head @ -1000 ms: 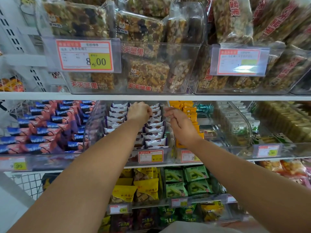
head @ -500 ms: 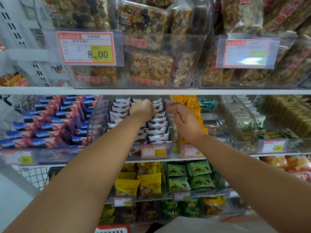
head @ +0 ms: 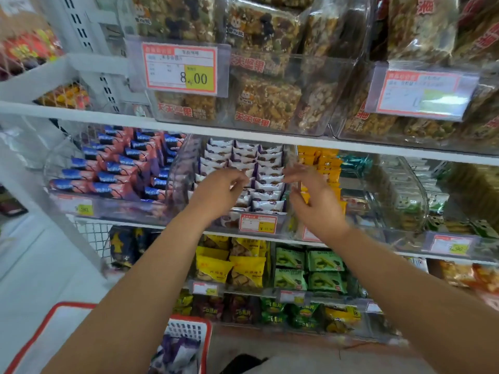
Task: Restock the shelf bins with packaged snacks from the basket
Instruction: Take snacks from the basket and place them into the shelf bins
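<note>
The shelf bin point(head: 186, 168) holds rows of white snack packets point(head: 266, 186); more lie in the basket point(head: 205, 336) below. I judge them light, crinkly, slippery: pinch mid-body. My left hand point(head: 216, 193) and right hand point(head: 316, 203) hover empty, fingers loosely curled.

A price tag point(head: 180, 68) reads 8.00; white floor point(head: 35, 271) lies below left.

White metal shelving point(head: 351, 147) fills a shop aisle, its boards running across in tiers under even, bright indoor light. A slotted white upright point(head: 78, 25) carries the shelves at the left, where a wire-mesh side panel point(head: 91, 238) closes the lower tier. Pale, smooth flooring point(head: 35, 271) spreads out at the lower left beside the unit.
</note>
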Action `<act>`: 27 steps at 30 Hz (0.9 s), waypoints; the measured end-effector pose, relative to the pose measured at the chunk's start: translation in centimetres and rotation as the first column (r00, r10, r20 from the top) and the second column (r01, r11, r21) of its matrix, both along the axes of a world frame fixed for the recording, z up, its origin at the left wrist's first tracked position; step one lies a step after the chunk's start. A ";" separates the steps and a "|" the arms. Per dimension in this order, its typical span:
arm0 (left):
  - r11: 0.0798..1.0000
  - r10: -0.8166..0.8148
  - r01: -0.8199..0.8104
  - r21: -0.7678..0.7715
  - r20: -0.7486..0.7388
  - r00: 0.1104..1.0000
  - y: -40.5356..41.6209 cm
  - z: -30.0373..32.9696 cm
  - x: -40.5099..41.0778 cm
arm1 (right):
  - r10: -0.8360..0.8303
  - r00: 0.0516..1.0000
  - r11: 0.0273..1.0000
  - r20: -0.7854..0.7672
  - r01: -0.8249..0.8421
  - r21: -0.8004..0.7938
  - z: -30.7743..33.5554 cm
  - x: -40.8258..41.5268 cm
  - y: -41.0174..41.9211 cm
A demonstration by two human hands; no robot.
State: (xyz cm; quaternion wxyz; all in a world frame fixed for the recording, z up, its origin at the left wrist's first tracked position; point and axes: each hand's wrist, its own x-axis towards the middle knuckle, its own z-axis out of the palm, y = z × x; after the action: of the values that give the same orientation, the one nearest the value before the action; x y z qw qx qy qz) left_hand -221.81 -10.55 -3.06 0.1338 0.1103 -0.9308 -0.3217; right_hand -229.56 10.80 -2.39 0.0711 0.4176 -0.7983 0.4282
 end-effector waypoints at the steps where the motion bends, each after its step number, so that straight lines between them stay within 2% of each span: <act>1: 0.999 0.014 -0.011 0.049 -0.045 0.999 0.8 -0.2 1.3 | 0.030 0.999 1.000 0.023 -0.029 -0.010 0.0 1.2 0.1; 4: 0.991 0.075 -0.056 0.125 -0.154 0.985 2.6 -1.0 5.0 | 0.109 0.966 0.994 0.236 -0.107 -0.024 -0.2 5.0 -0.2; 6: 0.983 0.125 -0.092 0.159 -0.209 0.970 3.4 -1.6 7.6 | 0.182 0.934 0.983 0.307 -0.175 -0.048 -0.7 7.2 -0.8; 10: 0.957 0.263 -0.227 0.179 -0.216 0.940 4.0 -3.5 13.3 | 0.291 0.833 0.947 0.471 -0.322 -0.015 -3.3 10.7 -2.6; 12: 0.911 0.367 -0.333 0.241 -0.111 0.924 3.5 -6.0 16.2 | 0.303 0.801 0.913 0.517 -0.400 0.085 -5.5 12.2 -3.5; 15: 0.805 0.509 -0.515 0.294 0.103 0.854 2.6 -11.3 21.1 | 0.307 0.735 0.831 0.604 -0.517 0.206 -9.2 14.7 -4.7; 18: 0.708 0.534 -0.641 0.298 0.370 0.761 2.1 -16.5 25.9 | 0.269 0.654 0.714 0.707 -0.628 0.309 -13.5 16.6 -5.4; 20: 0.684 0.517 -0.684 0.252 0.495 0.698 2.1 -20.0 29.0 | 0.222 0.621 0.654 0.752 -0.667 0.358 -15.6 17.5 -5.8; 24: 0.727 0.360 -0.650 0.221 0.683 0.635 2.2 -26.9 32.7 | 0.101 0.619 0.612 0.779 -0.656 0.442 -18.7 18.5 -7.3; 27: 0.867 0.222 -0.489 0.094 0.805 0.550 2.4 -32.3 33.4 | 0.079 0.620 0.617 0.781 -0.646 0.450 -21.0 19.2 -8.8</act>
State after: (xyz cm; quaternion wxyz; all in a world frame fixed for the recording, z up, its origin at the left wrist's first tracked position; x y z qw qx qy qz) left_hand -188.44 -8.16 -35.38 -0.2333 0.4450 -0.7910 -0.3491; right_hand -210.32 2.05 -23.43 -0.4941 0.3843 -0.7478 0.2214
